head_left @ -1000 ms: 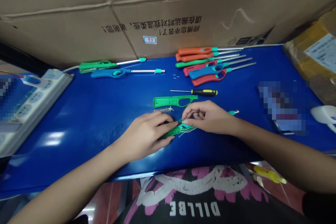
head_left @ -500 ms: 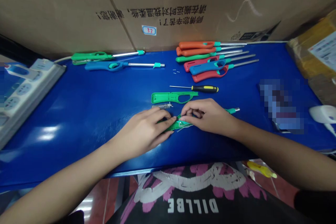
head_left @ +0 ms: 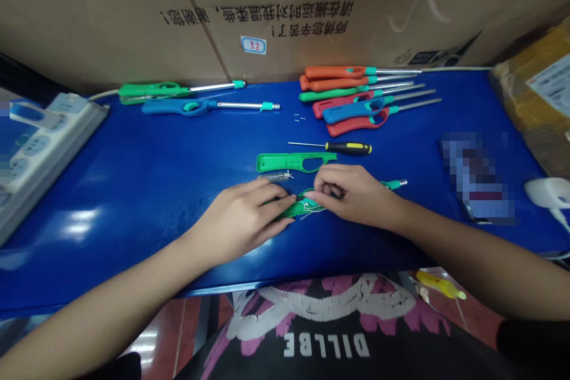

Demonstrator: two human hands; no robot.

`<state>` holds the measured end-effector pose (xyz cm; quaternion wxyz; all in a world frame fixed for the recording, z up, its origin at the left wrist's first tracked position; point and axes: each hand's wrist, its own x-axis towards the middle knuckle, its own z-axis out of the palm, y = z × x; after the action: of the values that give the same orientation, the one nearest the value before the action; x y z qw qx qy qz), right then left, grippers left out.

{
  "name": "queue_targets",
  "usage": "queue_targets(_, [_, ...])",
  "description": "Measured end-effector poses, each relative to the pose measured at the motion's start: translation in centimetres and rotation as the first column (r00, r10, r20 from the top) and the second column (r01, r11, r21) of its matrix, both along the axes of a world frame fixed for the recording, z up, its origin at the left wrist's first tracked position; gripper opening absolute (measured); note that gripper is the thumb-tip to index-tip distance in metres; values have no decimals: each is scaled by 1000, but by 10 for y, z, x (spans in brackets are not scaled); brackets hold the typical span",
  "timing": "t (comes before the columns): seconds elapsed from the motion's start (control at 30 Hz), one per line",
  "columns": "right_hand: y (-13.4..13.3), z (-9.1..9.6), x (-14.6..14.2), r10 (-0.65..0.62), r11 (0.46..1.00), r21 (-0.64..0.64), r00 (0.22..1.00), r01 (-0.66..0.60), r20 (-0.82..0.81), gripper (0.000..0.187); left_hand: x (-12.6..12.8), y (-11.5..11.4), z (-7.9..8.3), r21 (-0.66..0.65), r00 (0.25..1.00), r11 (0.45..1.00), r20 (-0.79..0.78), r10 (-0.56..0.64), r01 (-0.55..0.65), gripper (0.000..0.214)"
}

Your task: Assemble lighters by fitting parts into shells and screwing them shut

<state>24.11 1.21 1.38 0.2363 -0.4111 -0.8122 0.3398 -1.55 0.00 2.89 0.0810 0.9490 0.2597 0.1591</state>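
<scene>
My left hand (head_left: 238,219) lies closed over the handle end of an opened green lighter body (head_left: 297,208) on the blue table (head_left: 146,190). My right hand (head_left: 351,193) pinches the inner parts near the lighter's middle, fingers pressed together. The lighter's teal-tipped metal nozzle (head_left: 396,184) sticks out to the right past my right hand. Just behind my hands lie a separate green shell half (head_left: 294,161) and a small metal part (head_left: 276,177). A black-and-yellow screwdriver (head_left: 342,147) rests beyond those.
Several orange, red, green and blue lighters (head_left: 356,98) are piled at the back right; a green lighter (head_left: 155,91) and a blue lighter (head_left: 196,107) lie at the back left. A power strip (head_left: 40,148) sits far left, cardboard boxes (head_left: 285,6) behind, a white object (head_left: 547,193) far right.
Both hands have stayed on the green lighter, with the fingertips shifting slightly. The view has tilted down a little, so everything sits a bit higher in the frame.
</scene>
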Motion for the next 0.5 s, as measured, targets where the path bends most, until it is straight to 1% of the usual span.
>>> queue_targets(0.07, [-1,4,1,48,998,38,999,-48,-12,23,0,1,0,-1,1000,1000,-3,-3,3,26])
queue_targets(0.13, [-1,7,4,113,993,44,994,-113,-3,16,0,1,0,-7,1000,1000,-3,-4,4,27])
queue_targets(0.2, [-1,9,7,184,982,47,982,-185,29,9,0,2,-1,-23,1000,1000,1,4,-4,28])
queue_targets(0.27, [0,8,11,242,967,57,967,-247,76,8,1,2,-1,-37,1000,999,10,8,-8,28])
queue_targets(0.37, [1,6,14,284,954,54,949,-294,138,10,1,2,-2,-28,1000,1000,22,7,-7,29])
queue_targets(0.5, [2,5,14,287,953,49,940,-301,182,14,1,1,0,-16,1000,1000,-17,13,-13,31])
